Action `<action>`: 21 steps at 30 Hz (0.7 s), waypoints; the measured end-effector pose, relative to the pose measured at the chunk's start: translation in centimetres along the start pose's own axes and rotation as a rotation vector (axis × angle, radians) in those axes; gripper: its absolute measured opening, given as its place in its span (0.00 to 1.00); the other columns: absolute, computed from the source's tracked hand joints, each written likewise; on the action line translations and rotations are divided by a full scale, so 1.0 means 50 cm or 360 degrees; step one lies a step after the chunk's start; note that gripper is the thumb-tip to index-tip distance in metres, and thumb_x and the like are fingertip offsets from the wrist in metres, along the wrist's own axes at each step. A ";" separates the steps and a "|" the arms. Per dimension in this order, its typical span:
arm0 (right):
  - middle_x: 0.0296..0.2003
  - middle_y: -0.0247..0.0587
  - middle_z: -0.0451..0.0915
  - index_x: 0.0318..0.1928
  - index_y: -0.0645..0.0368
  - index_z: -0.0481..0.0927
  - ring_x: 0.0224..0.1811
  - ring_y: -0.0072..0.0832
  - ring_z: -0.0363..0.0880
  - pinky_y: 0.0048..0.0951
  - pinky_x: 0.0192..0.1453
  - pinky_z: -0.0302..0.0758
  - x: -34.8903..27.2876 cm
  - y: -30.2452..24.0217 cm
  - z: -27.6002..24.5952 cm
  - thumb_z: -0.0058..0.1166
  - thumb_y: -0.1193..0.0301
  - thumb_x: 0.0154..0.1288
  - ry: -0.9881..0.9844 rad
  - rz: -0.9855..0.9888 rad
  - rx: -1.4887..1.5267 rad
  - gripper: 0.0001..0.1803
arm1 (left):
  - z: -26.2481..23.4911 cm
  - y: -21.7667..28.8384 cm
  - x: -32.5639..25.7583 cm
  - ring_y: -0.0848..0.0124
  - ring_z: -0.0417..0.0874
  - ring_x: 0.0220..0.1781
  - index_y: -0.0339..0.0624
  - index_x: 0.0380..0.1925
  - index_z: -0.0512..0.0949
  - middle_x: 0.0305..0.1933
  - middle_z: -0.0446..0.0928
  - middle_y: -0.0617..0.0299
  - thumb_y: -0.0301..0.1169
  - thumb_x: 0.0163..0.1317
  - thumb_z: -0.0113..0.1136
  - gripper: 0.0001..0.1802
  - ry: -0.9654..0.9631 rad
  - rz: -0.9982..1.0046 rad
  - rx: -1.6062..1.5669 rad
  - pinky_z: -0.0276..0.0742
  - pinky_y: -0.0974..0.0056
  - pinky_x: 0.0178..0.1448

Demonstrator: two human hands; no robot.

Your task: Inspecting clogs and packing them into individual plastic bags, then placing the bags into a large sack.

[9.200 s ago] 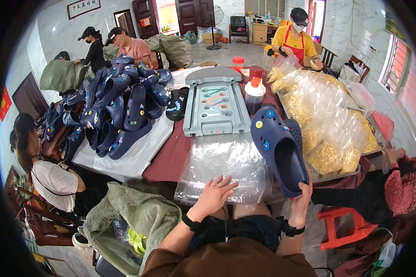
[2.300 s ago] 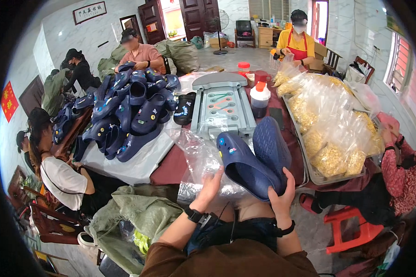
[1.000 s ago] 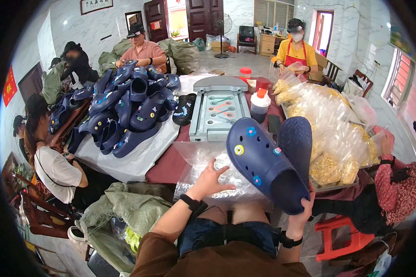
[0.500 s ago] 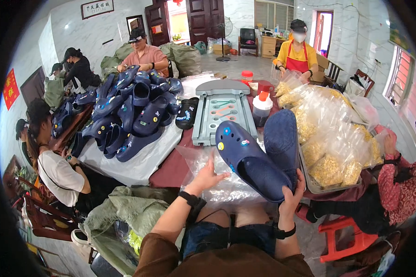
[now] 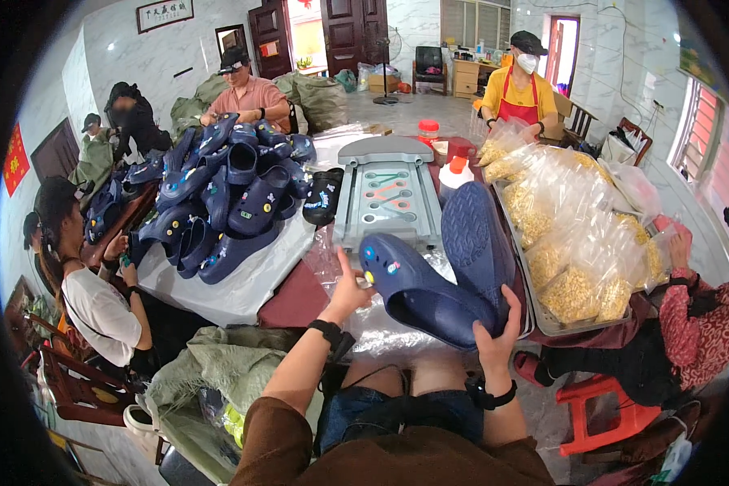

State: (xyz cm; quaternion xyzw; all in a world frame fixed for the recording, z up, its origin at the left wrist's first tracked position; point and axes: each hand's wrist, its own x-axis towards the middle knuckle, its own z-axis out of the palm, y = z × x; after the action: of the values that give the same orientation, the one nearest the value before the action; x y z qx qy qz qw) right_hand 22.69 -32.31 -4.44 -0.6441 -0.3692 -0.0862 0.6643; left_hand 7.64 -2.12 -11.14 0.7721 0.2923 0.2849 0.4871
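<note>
My right hand grips a pair of navy clogs by the heel ends, fingers closed on them. One clog faces up, with small colourful charms near its toe. Beside it, the other clog shows its textured sole. At the left side of the charmed toe is my left hand, fingers apart, its thumb close against the clog; whether it presses there I cannot tell. Clear plastic lies on the table edge below the clogs. A grey tray-like board with coloured markings stands just beyond.
A heap of navy clogs covers white sheeting at left, with a black clog nearby. Right, a metal tray carries bags of yellow pieces. A bottle, red stool and green sack surround me. Several people work around.
The pair of clogs has shifted left and slightly turned in my right hand. My left hand has moved up and left, now close against the toe of the charmed clog.
</note>
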 end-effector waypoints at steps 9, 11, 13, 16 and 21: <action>0.51 0.53 0.72 0.66 0.62 0.67 0.53 0.50 0.75 0.43 0.59 0.72 -0.031 -0.005 -0.006 0.71 0.69 0.43 -0.0255 -0.0323 -0.0464 0.46 | -0.040 -0.032 -0.015 0.61 0.88 0.30 0.64 0.75 0.17 0.62 0.73 0.37 0.17 0.61 0.57 0.63 -0.0030 -0.0137 -0.0345 0.85 0.60 0.31; 0.53 0.55 0.72 0.68 0.62 0.66 0.55 0.51 0.74 0.45 0.60 0.72 -0.035 -0.013 -0.007 0.74 0.67 0.43 -0.0315 -0.0288 -0.0453 0.49 | -0.027 -0.023 -0.027 0.61 0.88 0.30 0.59 0.76 0.29 0.61 0.73 0.38 0.19 0.61 0.57 0.56 0.0135 -0.0043 -0.0250 0.85 0.59 0.32; 0.58 0.58 0.72 0.71 0.63 0.62 0.59 0.54 0.74 0.47 0.62 0.72 -0.048 0.002 -0.011 0.80 0.58 0.41 -0.0436 -0.0284 -0.0427 0.58 | -0.018 -0.017 -0.038 0.62 0.87 0.29 0.53 0.74 0.43 0.57 0.75 0.41 0.22 0.61 0.60 0.47 0.0268 -0.0006 -0.0160 0.84 0.58 0.34; 0.60 0.59 0.72 0.70 0.64 0.63 0.60 0.53 0.75 0.46 0.64 0.72 -0.080 -0.003 -0.009 0.83 0.52 0.36 -0.0678 -0.0217 -0.0348 0.62 | -0.031 -0.046 -0.048 0.65 0.87 0.36 0.45 0.63 0.62 0.51 0.76 0.49 0.26 0.59 0.66 0.33 0.0335 0.0022 -0.0020 0.83 0.59 0.39; 0.62 0.53 0.73 0.68 0.67 0.67 0.64 0.41 0.73 0.36 0.71 0.65 -0.106 0.045 0.005 0.55 0.66 0.74 -0.0396 0.0274 0.0158 0.28 | -0.044 -0.012 -0.049 0.73 0.76 0.55 0.54 0.79 0.56 0.48 0.76 0.58 0.43 0.69 0.62 0.41 -0.0220 -0.0425 -0.0673 0.73 0.63 0.61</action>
State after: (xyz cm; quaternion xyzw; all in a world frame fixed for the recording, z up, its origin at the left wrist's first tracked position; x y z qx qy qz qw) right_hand 20.15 -33.65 -9.42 -0.6455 -0.3959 0.0699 0.6494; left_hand 4.28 -2.40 -11.29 0.6252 0.2916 0.2196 0.6898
